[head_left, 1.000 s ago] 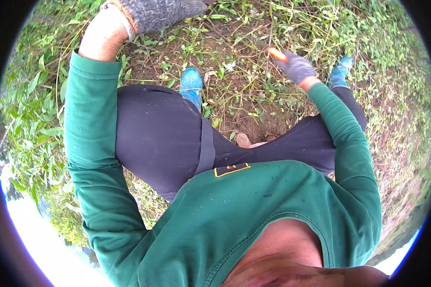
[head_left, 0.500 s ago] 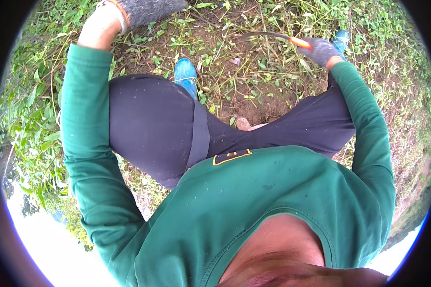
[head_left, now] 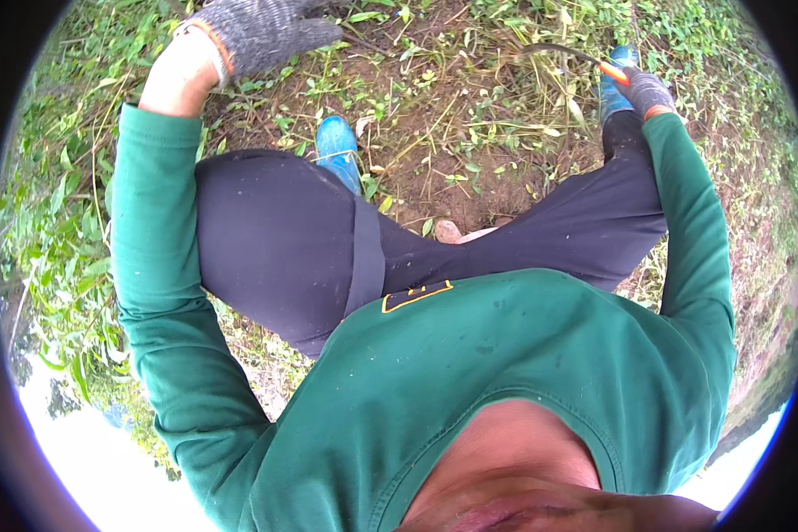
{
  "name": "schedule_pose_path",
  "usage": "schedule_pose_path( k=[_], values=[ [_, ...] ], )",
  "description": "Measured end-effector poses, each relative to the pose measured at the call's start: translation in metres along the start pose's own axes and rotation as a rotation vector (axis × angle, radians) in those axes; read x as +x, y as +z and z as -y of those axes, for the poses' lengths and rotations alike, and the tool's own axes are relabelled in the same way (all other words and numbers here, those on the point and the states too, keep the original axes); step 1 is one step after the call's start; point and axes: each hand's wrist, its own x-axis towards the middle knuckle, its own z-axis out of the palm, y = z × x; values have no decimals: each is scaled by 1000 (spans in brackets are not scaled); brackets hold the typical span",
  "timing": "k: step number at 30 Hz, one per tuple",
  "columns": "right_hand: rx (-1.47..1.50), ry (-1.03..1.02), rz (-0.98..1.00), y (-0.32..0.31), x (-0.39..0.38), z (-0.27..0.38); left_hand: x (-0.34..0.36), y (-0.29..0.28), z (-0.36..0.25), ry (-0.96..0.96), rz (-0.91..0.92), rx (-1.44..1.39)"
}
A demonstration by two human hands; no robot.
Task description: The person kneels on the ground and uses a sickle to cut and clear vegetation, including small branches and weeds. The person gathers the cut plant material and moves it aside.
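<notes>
1. Just beside the right boot: right hand, fingers wrapped around a sickle, blade pointing left.
2. Well left of it: left hand, fingers partly spread, visibly holding nothing.
3. Seemingly sickle work; next move calls for boot clearance.

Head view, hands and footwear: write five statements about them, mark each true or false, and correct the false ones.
1. The right hand holds a sickle by its orange handle. True.
2. The left hand is bare. False: it wears a grey knitted glove with an orange-edged cuff.
3. The left boot and the right boot are both blue. True.
4. The sickle's blade extends from the handle toward the person's right. False: it curves away to the person's left.
5. The right hand is nearer the left boot than the right boot. False: it is beside the right boot in the picture.
</notes>
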Motion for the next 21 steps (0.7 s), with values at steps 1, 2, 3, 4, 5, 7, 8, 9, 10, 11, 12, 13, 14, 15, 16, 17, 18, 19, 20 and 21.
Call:
schedule_pose_path(
  k=[1, 2, 3, 4, 5, 7, 8, 9, 10, 11, 12, 13, 14, 15, 16, 17, 18, 19, 20, 21],
  values=[
    [9, -104, -106, 5, -8, 9, 1, -6, -14, -207, 70, -179],
    [0, -211, -79, 8, -8, 18, 4, -7, -20, -233, 93, -167],
    [14, -356, -71, 6, -15, 48, 12, -9, -23, -255, 123, -150],
    [100, -421, -19, 3, -24, 82, 17, -10, -25, -294, 153, -131],
    [127, -473, 65, 1, -36, 117, 17, -6, -24, -230, 105, -66],
    [-29, -575, 262, -13, -66, 184, 20, 4, -7, -30, 24, 44],
    [-101, -598, 347, 3, -62, 186, 25, 5, -3, 85, -13, 97],
    [-169, -628, 433, 19, -56, 188, 29, 1, -6, 87, 63, 42],
    [-245, -711, 480, 40, -43, 174, 32, 5, -7, 63, 65, -57],
    [-226, -259, 509, -32, -76, 188, 20, 12, -1, -12, 55, -159],
    [-134, -129, 375, -35, -64, 155, 16, 14, 1, -44, 46, -254],
    [-3, 22, 229, -34, -47, 105, 16, 15, 13, 12, 88, 105],
    [100, 163, 126, -34, -36, 60, 15, 14, 13, -7, 101, 99],
    [152, 287, 72, -34, -34, 19, 15, 11, 9, -20, 112, 91],
    [-26, 240, 54, 11, -10, -66, 24, 8, 5, 9, 123, 91],
    [-92, 231, 63, 17, -6, -76, 23, 11, 12, 47, 48, 84],
    [-56, 223, -147, 21, -20, -58, 19, 14, 17, 40, 37, 112],
    [-25, 165, -122, 14, -33, -43, 23, 15, 20, 66, 23, 144],
    [10, 108, -100, 7, -39, -28, 29, 15, 20, 94, 10, 180],
    [1, -20, -103, 2, -38, -14, 31, 17, 17, 97, 16, 211]
  ],
)
